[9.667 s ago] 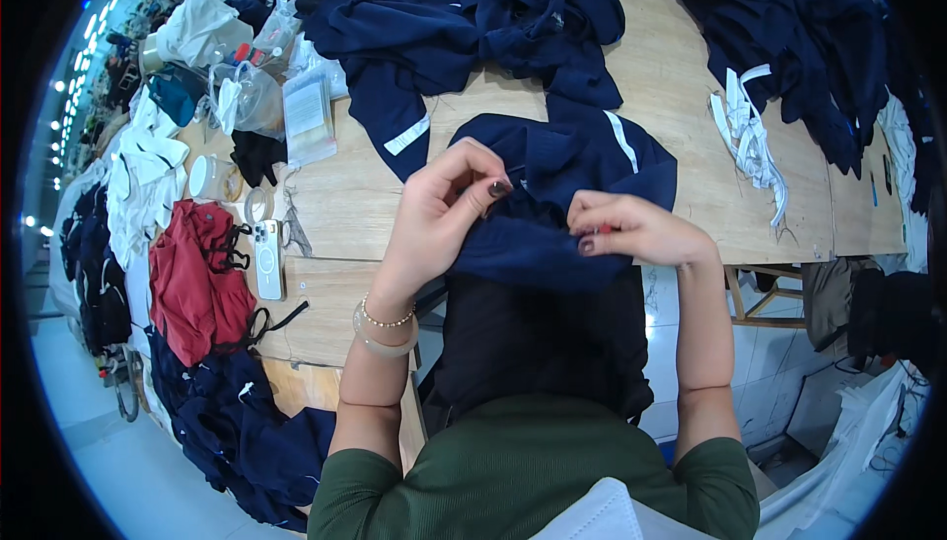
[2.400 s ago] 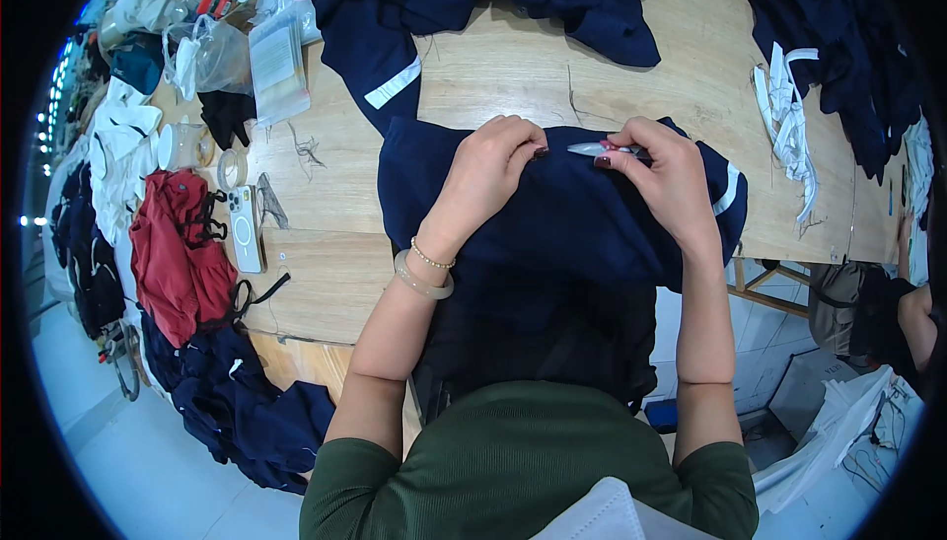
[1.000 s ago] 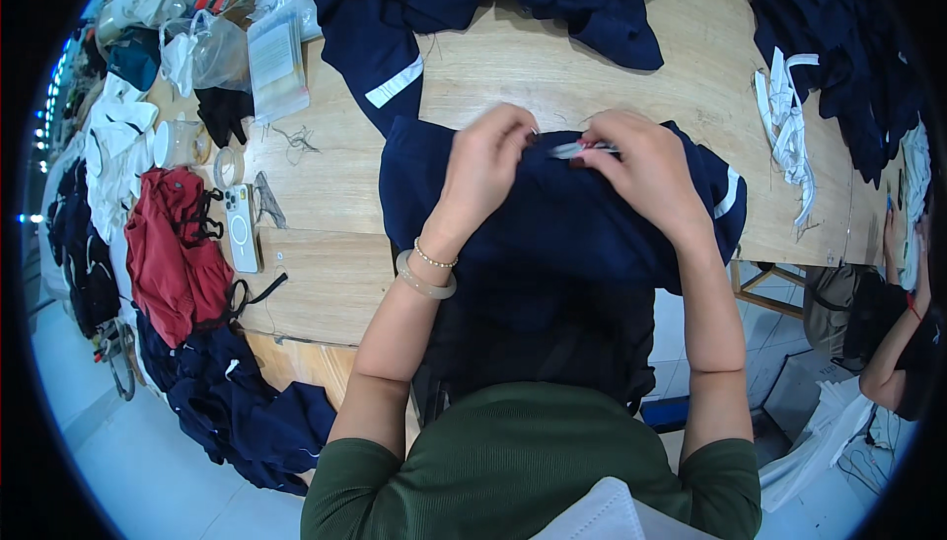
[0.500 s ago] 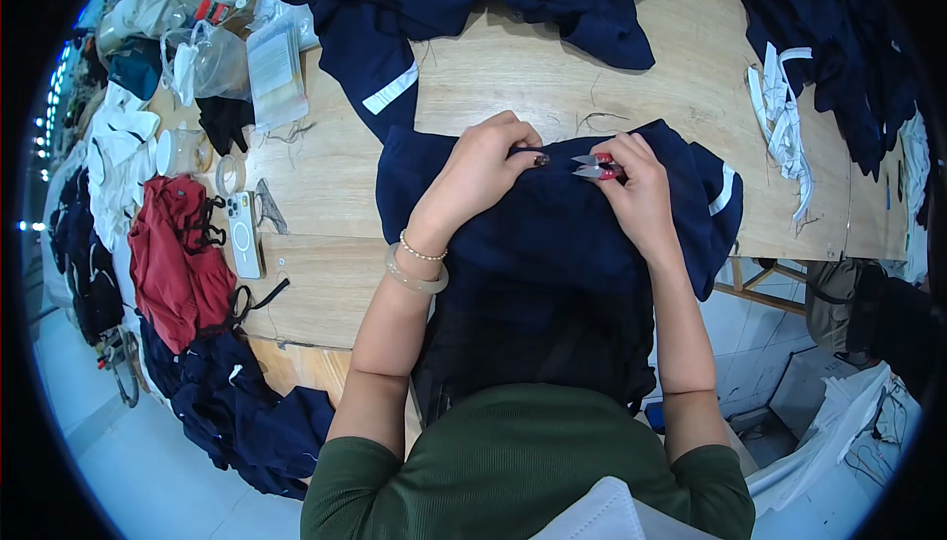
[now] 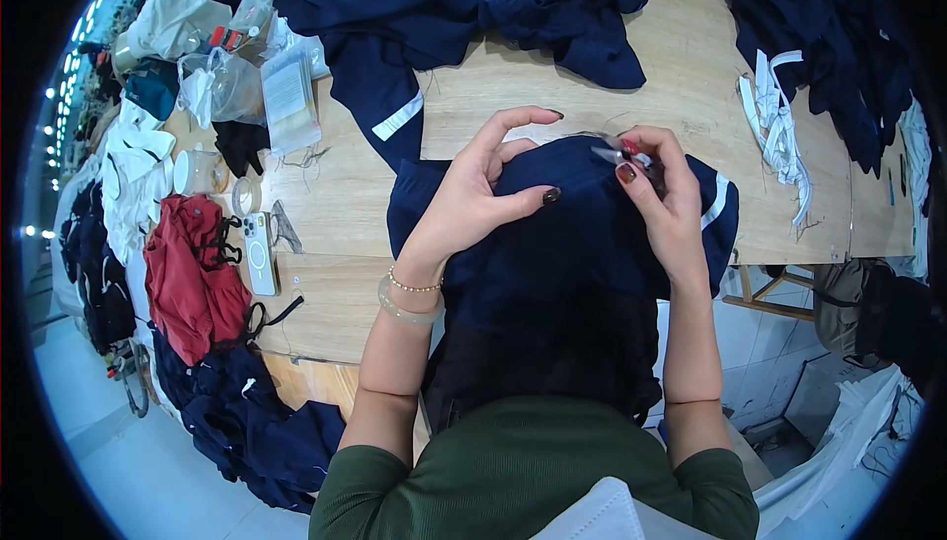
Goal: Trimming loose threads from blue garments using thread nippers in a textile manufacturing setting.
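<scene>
A navy blue garment (image 5: 562,244) is spread over the near edge of the table and down toward my body. A white strip (image 5: 716,202) shows near its right edge. My left hand (image 5: 472,190) is at the garment's upper left, its thumb and index finger spread wide apart with nothing between them. In my right hand (image 5: 673,195) is a pair of thread snips (image 5: 614,152) with red on the handles. Their blades point left, just above the cloth's far edge. Part of the snips is hidden by my fingers.
More navy garments lie at the far side (image 5: 395,7) and the far right (image 5: 819,37). White fabric strips (image 5: 779,136) are on the right. Along the left are a phone (image 5: 260,254), a tape roll (image 5: 246,197), red cloth (image 5: 192,274) and plastic bags (image 5: 232,86).
My left hand has let go of the cloth edge and its fingers have opened. My right hand has shifted slightly right, and the snips have turned in its grip.
</scene>
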Action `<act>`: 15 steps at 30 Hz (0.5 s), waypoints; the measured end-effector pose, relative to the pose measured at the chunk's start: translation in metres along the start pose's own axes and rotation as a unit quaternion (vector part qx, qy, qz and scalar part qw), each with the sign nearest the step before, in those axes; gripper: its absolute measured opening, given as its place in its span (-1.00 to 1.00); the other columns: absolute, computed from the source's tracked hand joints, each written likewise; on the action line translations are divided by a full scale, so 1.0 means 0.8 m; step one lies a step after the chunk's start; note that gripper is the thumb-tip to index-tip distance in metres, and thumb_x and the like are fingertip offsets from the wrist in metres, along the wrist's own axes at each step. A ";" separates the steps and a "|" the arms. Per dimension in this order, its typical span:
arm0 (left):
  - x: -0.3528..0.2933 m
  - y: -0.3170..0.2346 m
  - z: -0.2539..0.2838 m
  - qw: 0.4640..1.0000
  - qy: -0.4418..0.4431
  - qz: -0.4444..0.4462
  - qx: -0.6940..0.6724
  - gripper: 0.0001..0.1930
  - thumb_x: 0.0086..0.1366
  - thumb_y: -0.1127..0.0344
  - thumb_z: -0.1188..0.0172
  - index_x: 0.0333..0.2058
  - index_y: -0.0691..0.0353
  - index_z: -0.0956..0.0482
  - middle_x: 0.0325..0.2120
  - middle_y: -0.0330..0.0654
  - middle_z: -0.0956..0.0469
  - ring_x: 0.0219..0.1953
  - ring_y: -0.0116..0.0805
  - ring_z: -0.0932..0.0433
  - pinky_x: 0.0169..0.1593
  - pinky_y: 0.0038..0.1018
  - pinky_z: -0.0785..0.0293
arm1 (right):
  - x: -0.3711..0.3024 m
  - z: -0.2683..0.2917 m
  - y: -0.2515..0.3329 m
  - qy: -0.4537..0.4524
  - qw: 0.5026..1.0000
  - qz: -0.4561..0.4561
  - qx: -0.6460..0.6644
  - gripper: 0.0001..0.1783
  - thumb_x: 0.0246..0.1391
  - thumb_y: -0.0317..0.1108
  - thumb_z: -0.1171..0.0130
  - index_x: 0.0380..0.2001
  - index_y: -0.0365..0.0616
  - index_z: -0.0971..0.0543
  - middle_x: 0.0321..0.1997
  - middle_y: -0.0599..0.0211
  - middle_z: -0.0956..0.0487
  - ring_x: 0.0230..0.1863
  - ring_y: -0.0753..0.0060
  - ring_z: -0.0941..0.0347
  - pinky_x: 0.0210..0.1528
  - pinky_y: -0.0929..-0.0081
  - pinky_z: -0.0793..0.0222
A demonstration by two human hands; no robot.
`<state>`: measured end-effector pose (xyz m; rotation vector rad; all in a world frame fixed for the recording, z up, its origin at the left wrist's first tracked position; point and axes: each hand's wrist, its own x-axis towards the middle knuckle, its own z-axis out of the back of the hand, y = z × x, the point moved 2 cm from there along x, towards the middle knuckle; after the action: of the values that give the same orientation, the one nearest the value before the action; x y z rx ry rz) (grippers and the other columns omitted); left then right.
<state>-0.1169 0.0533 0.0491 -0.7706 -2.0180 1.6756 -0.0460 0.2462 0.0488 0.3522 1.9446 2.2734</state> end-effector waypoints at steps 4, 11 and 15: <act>-0.003 -0.005 -0.004 1.000 0.012 0.004 0.017 -0.29 0.06 0.67 -0.21 0.22 0.26 -0.21 -0.24 -0.21 -0.51 -0.26 -0.62 -0.46 -0.21 -0.75 -0.37 | -0.005 0.001 0.030 0.005 0.958 0.126 -0.257 -0.76 -0.07 -0.31 -0.34 -0.37 -0.19 -0.53 -0.41 0.30 -0.47 -0.37 0.30 -0.33 -0.35 0.47 -0.26; -0.002 -0.012 -0.009 1.000 0.010 0.011 0.000 -0.26 0.07 0.68 -0.20 0.25 0.26 -0.17 -0.29 -0.23 -0.51 -0.31 -0.65 -0.45 -0.27 -0.77 -0.35 | -0.012 0.000 0.039 -0.009 0.933 0.166 -0.319 -0.74 -0.12 -0.34 -0.38 -0.37 -0.18 -0.53 -0.42 0.32 -0.48 -0.37 0.31 -0.34 -0.35 0.45 -0.27; -0.004 -0.013 -0.007 1.000 0.008 0.010 0.010 -0.26 0.07 0.67 -0.21 0.25 0.27 -0.18 -0.29 -0.23 -0.51 -0.33 -0.66 -0.45 -0.30 -0.79 -0.33 | -0.011 -0.002 0.045 -0.002 0.922 0.179 -0.342 -0.75 -0.15 -0.36 -0.38 -0.39 -0.17 -0.53 -0.45 0.33 -0.46 -0.38 0.30 -0.33 -0.37 0.44 -0.26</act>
<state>-0.1126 0.0541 0.0606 -0.7973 -1.9875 1.6927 -0.0359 0.2365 0.0829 0.6485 1.0125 2.9757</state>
